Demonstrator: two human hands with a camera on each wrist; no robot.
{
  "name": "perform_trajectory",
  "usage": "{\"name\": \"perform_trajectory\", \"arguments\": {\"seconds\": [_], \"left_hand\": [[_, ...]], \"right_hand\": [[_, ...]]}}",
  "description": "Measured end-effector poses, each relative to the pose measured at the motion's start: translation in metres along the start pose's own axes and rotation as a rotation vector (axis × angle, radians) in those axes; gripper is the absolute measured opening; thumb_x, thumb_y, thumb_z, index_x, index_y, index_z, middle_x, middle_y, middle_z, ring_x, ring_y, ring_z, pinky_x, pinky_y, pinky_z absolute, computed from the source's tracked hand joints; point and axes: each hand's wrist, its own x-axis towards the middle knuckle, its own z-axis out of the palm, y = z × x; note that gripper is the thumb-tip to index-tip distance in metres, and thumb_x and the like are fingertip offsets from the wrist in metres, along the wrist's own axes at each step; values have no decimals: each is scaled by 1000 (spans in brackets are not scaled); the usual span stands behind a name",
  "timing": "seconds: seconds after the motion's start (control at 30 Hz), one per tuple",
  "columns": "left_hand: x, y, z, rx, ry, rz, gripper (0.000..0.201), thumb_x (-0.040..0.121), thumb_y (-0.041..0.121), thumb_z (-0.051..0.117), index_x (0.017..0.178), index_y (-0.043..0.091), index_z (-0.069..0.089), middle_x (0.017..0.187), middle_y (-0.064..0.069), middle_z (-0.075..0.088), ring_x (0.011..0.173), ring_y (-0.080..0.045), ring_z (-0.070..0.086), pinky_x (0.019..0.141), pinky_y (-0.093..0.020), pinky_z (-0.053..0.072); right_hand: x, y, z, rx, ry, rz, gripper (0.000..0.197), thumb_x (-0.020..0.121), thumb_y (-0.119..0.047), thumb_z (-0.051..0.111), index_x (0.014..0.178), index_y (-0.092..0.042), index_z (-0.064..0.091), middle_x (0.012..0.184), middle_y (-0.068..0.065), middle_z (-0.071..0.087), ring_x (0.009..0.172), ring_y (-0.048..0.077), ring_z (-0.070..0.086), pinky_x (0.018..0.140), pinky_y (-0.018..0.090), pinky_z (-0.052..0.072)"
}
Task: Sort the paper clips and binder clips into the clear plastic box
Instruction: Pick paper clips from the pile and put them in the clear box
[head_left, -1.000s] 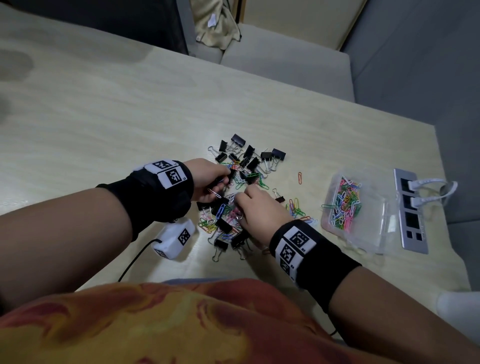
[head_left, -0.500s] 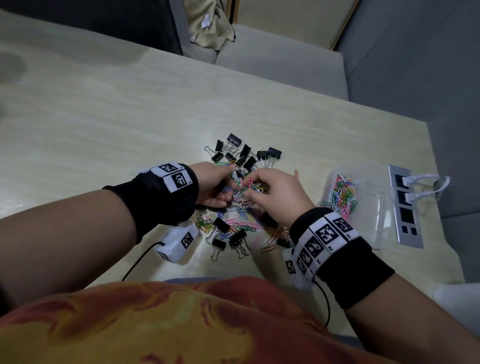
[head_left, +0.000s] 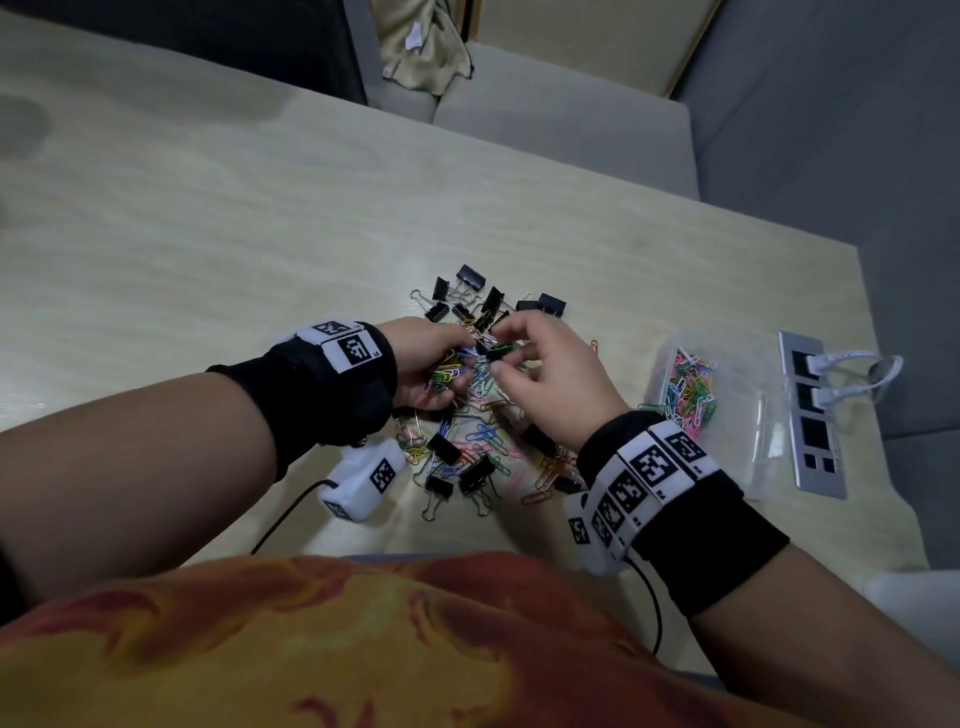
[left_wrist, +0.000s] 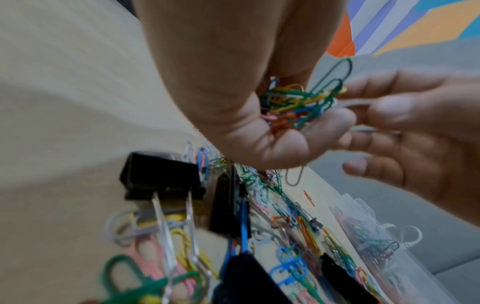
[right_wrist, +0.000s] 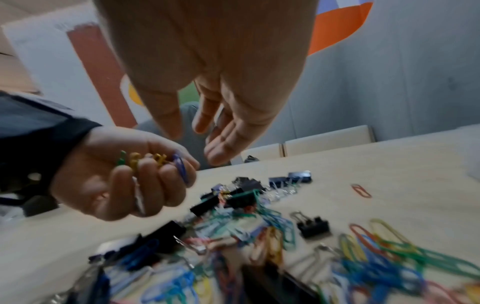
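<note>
Head view
Left hand (head_left: 423, 364): centre of the frame, fingers curled round a bunch of coloured paper clips (head_left: 447, 369).
Right hand (head_left: 545, 379): just right of the left hand, fingers loosely spread with their tips by the bunch; whether it grasps anything cannot be told here.
Loose pile (head_left: 478, 447): paper clips and black binder clips (head_left: 470, 275) mixed on the table (head_left: 208, 218), under and above both hands.
Clear plastic box (head_left: 727, 415): right of the frame, well apart from the pile, its left part holding coloured paper clips.
Power strip (head_left: 810, 415): just right of the box, white plugs in it.

Left wrist view
Left hand (left_wrist: 259, 115): top centre, clenched on the bunch (left_wrist: 298, 102).
Right hand (left_wrist: 415, 133): right edge, thumb and fingers touching the bunch, blurred.
Binder clip (left_wrist: 161, 176): lower left, on the table.
Box (left_wrist: 389, 246): lower right.

Right wrist view
Right hand (right_wrist: 221, 82): top centre, fingers released, holding nothing.
Left hand (right_wrist: 116, 174): left, clips showing between its curled fingers.
Pile (right_wrist: 259, 246): bottom, blurred.
</note>
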Motion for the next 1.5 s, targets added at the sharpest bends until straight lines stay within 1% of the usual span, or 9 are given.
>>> {"name": "perform_trajectory", "arguments": {"seconds": [0.1, 0.2, 0.3, 0.5, 0.6, 0.97, 1.2, 1.33, 1.5], "left_hand": [[-2, 3, -5, 42, 11, -6, 31, 95, 31, 44, 68, 17, 48, 60, 1, 50, 45, -7, 45, 41, -13, 40], [-2, 4, -8, 53, 9, -9, 30, 95, 29, 43, 70, 14, 50, 64, -1, 50, 47, -8, 45, 42, -13, 41], [-4, 3, -8, 31, -2, 6, 27, 95, 25, 41, 75, 13, 53, 66, -3, 53, 51, -10, 48, 43, -15, 44], [-7, -1, -5, -5, -19, 25, 32, 96, 24, 34, 76, 13, 57, 65, -2, 61, 48, -9, 58, 51, -19, 50], [-9, -2, -2, -8, -15, 34, 38, 97, 30, 30, 79, 11, 58, 69, -6, 62, 51, -12, 62, 55, -21, 52], [-10, 3, 29, 52, 34, 81, 38, 98, 31, 33, 79, 9, 57, 70, -7, 56, 50, -13, 57, 47, -19, 52], [5, 22, 86, 157, -54, 108, 42, 100, 36, 33, 81, 8, 59, 64, -7, 60, 58, -15, 56, 54, -23, 48], [11, 34, 135, 166, -137, 104, 46, 100, 42, 34, 85, 7, 59, 64, -9, 63, 59, -16, 62, 54, -25, 55], [20, 43, 191, 91, -195, 155, 46, 99, 47, 36, 97, 5, 55, 76, -11, 56, 69, -23, 59, 70, -36, 55]], "right_hand": [[8, 13, 3, -313, -170, 58, 37, 88, -17, 57, 124, -22, 53, 122, 0, 53, 107, 15, 56, 96, 31, 46], [6, 21, 15, -587, -431, -88, 65, 83, -21, 62, 142, -25, 35, 146, 0, 36, 132, 20, 38, 106, 37, 39], [-4, 29, 28, -710, -450, -127, 71, 86, -32, 63, 146, -25, 26, 155, 1, 20, 138, 26, 24, 110, 42, 34], [-21, 38, 35, -697, -311, -160, 31, 93, -9, 49, 123, -18, 47, 124, 5, 42, 110, 28, 38, 78, 33, 36], [-20, 41, 35, -664, -273, -120, 29, 88, -1, 49, 112, -16, 53, 111, 6, 47, 103, 29, 45, 77, 37, 45], [-34, 37, -8, -68, 66, 139, 11, 84, -19, 67, 93, -24, 71, 97, -6, 66, 86, 9, 56, 79, 20, 42], [-59, 74, -56, 531, 409, 466, 11, 85, -8, 69, 86, -19, 67, 76, -2, 66, 69, 16, 63, 69, 31, 56], [-71, 98, -80, 898, 500, 713, 7, 91, -4, 59, 92, -11, 59, 74, 6, 54, 56, 14, 49, 71, 53, 57], [-77, 110, -93, 992, 460, 811, 20, 98, -14, 44, 81, -9, 53, 58, 5, 56, 46, 10, 59, 40, 19, 43]]}}
